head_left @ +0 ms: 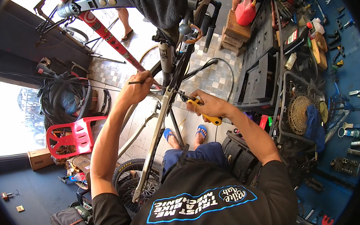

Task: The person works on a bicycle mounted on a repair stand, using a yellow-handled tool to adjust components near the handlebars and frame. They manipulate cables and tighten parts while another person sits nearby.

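- Bike frame (162,114), grey: one, in front of the person, its bare lower arm slanting down toward the body; serves as landmark below.
- Left hand (140,87): at the left side of the bike frame, fingers curled closed around a thin dark rod (135,82); contact with the red tube (113,42) beside it cannot be told.
- Right hand (208,104): just right of the bike frame, gripping a yellow-handled tool (215,120), whose dark end points at the frame; whether it touches cannot be told.
- Dark cloth (150,7): one, draped above the bike frame.
- Wheel (128,176): one, beneath the lower end of the bike frame, apparently not mounted to it.
- Chair (86,136), pinkish red: one, left of the bike frame.
- Drawers (259,74), black: right of the bike frame.
- Progress, as judged: tool brought to the bike frame, both hands occupied; work at that spot looks under way, unfinished. Outstanding: whatever remains there, and apparently a wheel unfitted.
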`<move>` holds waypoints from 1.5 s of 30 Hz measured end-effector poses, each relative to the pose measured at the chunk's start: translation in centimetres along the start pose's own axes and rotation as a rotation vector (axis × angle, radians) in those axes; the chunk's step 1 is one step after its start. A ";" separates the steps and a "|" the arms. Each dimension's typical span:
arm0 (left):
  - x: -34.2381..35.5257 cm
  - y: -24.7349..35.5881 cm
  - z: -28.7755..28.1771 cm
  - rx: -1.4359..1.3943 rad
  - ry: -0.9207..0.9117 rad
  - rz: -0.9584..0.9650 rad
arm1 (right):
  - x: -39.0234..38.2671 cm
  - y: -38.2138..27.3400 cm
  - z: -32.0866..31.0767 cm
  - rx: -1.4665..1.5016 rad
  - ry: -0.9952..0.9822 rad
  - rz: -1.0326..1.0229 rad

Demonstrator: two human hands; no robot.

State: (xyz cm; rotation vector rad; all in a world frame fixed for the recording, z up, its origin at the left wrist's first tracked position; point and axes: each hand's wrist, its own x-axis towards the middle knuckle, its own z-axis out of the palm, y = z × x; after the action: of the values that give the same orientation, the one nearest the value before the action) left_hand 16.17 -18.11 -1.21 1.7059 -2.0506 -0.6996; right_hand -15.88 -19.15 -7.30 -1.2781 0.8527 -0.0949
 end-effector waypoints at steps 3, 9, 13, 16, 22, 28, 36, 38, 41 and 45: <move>0.2 0.3 -0.2 0.010 -0.012 -0.008 | -0.7 0.6 0.4 -0.119 0.112 -0.157; 0.2 -0.1 -0.2 0.034 -0.018 0.006 | -0.9 1.2 0.7 -0.586 0.386 -0.429; 0.2 -0.6 0.0 0.055 -0.012 0.017 | -2.0 0.4 1.2 -0.773 0.440 -0.422; 0.1 -0.8 0.2 0.039 0.026 0.059 | -2.2 0.0 1.2 -0.797 0.480 -0.435; 0.2 -0.1 -0.1 0.026 -0.010 0.066 | -0.8 -0.6 0.5 -0.431 0.365 -0.143; 0.3 -0.8 0.3 -0.024 0.004 0.109 | -1.4 1.0 0.5 -0.341 0.305 -0.154; 0.5 -1.2 -0.2 0.036 -0.087 0.062 | -2.0 1.6 0.3 -0.708 0.457 -0.456; 0.4 -1.2 -0.1 0.011 -0.068 0.095 | -1.8 1.6 0.2 -0.726 0.497 -0.488; 0.7 -1.1 -0.1 -0.004 -0.077 0.105 | -0.6 2.6 0.3 -0.422 0.470 -0.355; 0.4 -1.2 -0.3 0.027 -0.105 0.064 | -1.8 -0.5 0.9 -0.140 0.216 0.060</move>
State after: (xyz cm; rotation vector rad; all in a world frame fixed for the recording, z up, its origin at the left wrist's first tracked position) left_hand 17.20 -18.72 -1.66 1.6423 -2.1845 -0.7594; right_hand -16.37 -17.73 -5.93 -1.3884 1.0982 -0.1286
